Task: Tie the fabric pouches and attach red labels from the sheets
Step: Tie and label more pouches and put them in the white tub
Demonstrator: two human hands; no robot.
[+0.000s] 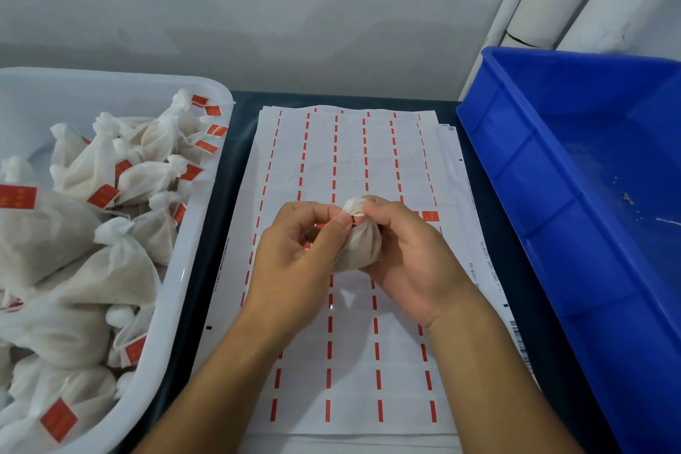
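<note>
Already, many tied, labelled pouches fill the white tub (206, 217) at left. Mid-frame, the left hand (291, 262) and right hand (412, 262) pinch one unlabelled pouch (359, 245) above the nearly stripped label sheet (353, 158); the blue bin (575, 195) holds none.

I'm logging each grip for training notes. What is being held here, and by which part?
One fabric pouch: the right hand cups its body, the left hand pinches its gathered neck.
</note>
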